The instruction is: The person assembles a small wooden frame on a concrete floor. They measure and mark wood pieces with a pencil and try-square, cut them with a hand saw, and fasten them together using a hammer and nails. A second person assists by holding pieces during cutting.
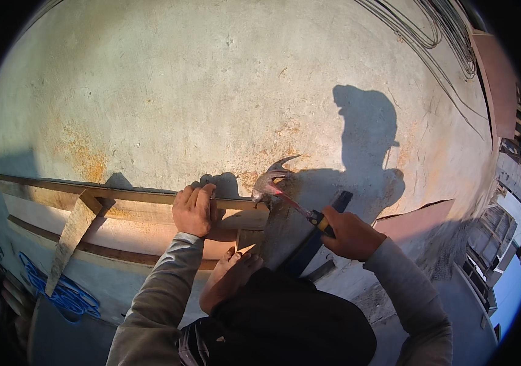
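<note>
My right hand [353, 235] is closed around the black and yellow handle of a claw hammer [268, 185]. The hammer's worn metal head rests at the right end of a long wooden board, its claw pointing up and to the right. What looks like a small nail stands at the board's edge under the head. My left hand [193, 210] is wrapped over the top edge of the wooden frame [132, 210], left of the hammer. This frame is made of long boards joined by short crosspieces. My bare foot [227, 277] is against the frame below the left hand.
A slanted wooden piece [71, 238] crosses the frame at left. Coiled blue rope [68, 293] lies beyond it. A dark bar [315, 235] lies beside the hammer handle. Thin wires [431, 36] bundle at the upper right, and a reddish panel [416, 218] sits at right on the concrete.
</note>
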### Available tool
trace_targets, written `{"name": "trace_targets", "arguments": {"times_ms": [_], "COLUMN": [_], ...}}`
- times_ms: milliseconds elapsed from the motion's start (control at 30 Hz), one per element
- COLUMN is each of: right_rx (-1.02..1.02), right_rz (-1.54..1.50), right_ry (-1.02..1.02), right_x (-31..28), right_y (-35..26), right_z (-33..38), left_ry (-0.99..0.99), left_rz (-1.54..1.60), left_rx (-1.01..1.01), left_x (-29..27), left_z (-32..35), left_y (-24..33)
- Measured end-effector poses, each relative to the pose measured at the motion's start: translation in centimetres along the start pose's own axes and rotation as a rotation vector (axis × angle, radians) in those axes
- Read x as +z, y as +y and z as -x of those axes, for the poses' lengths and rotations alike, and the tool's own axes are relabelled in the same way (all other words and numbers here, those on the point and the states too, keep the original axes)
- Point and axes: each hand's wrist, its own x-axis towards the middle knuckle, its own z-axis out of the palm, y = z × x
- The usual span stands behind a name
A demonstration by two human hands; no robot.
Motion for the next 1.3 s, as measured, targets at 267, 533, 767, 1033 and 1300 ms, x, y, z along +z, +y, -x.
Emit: {"name": "trace_targets", "arguments": {"times_ms": [267, 533, 767, 1033, 1300], "right_rx": [0.191, 0.452, 0.331, 0.275, 0.252], "right_rz": [-0.905, -0.239, -0.194, -0.891, -0.017], "right_ry": [1.088, 0.439, 0.4, 1.107, 0.341], "right_x": [-2.4, -2.2, 1.2, -1.0, -0.6], "right_y": [-1.5, -0.5, 0.9, -0.5, 0.9], "right_z": [-2.2, 0.5, 1.1, -1.1, 1.1], "left_ry": [-0.02, 0.003, 0.036, 0.011, 0.035], "left_rz": [0.019, -0.001, 0.022, 0.003, -0.016], "left_rx": [-0.008, 0.029, 0.014, 0.017, 0.022], "left_x": [-0.1, 0.0, 0.3, 0.3, 0.1], "left_z": [0.1, 0.3, -0.1, 0.6, 0.0], "left_y": [0.0, -0.2, -0.1, -0.4, 0.1]}}
